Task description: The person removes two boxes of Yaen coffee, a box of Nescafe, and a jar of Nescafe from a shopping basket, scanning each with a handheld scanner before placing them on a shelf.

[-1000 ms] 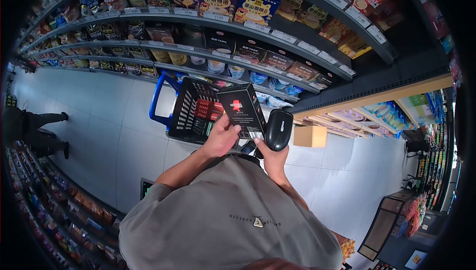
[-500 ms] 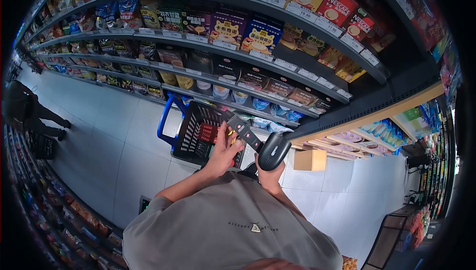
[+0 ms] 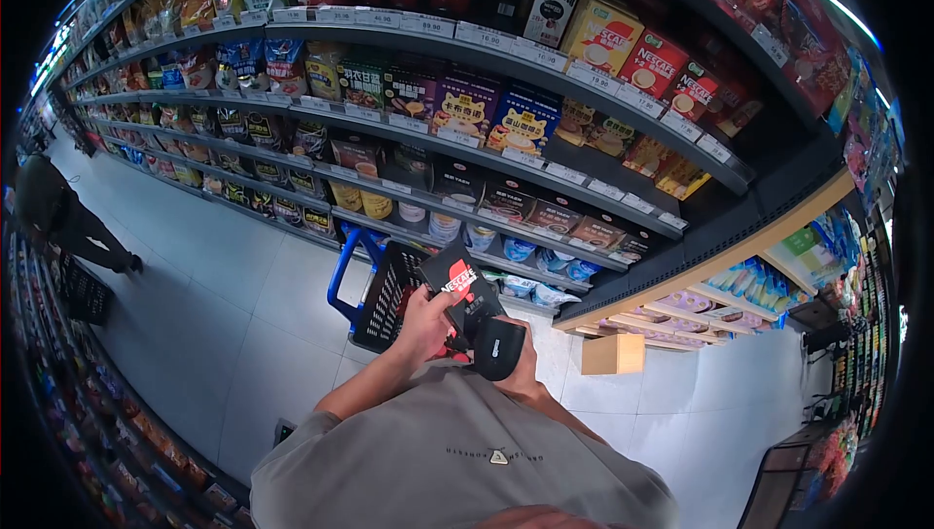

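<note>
My left hand (image 3: 424, 327) is closed on a black NESCAFE coffee box (image 3: 449, 270), its thumb lying across the front. The box is tilted, with the red and white logo side facing up toward me. In my right hand (image 3: 526, 366) is a black handheld barcode scanner (image 3: 499, 352), its head right at the lower end of the box. Just beyond my left hand, a black shopping basket (image 3: 377, 307) with a blue handle (image 3: 338, 283) is partly hidden by the box and my arm.
Shelves of coffee boxes (image 3: 526, 123), pouches and tubs curve across the front. A cardboard box (image 3: 612, 354) stands on the floor at right. At far left a person in dark clothes (image 3: 60, 208) is near another black basket (image 3: 84, 292). More shelves (image 3: 107, 412) run along the lower left.
The coffee box has turned from its narrow side to its broad front. My right hand has swung the scanner down and left against the box. The view has tilted up slightly.
</note>
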A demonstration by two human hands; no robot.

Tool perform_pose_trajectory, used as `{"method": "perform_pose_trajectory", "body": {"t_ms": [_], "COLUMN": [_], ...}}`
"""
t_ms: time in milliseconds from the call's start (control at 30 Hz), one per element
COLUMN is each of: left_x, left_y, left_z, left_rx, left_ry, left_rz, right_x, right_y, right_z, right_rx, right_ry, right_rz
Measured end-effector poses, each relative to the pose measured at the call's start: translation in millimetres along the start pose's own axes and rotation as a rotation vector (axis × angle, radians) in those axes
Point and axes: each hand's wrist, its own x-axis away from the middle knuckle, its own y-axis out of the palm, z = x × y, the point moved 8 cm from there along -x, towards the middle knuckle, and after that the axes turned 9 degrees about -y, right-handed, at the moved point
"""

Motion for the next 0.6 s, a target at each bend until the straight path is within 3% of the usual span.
{"method": "perform_pose_trajectory", "body": {"t_ms": [67,167,333,400,600], "left_x": [3.7,8.6,13.3,10.5,5.0], "left_y": [-6.5,-11.1,-9.2,-12.4,1.5], "left_z": [6.1,10.0,14.2,11.5,8.2], "left_rx": [0.003,-0.064,-0.165,-0.183,-0.157], "left_ry": [0.039,0.044,0.004,-0.015,-0.089], "left_rz": [0.022,-0.050,-0.187,-0.213,-0.284], "right_x": [6.3,28.5,14.4,22.8,21.1], "right_y": [2.5,6.1,-4.5,-3.4,-11.0], "right_z": [4.2,38.1,22.7,30.6,35.7], "right_rx": [-0.107,-0.283,-0.261,-0.317,-0.391], "right_ry": [0.088,0.390,0.498,0.643,0.666], "right_rz": [0.063,0.187,0.266,0.284,0.263]}}
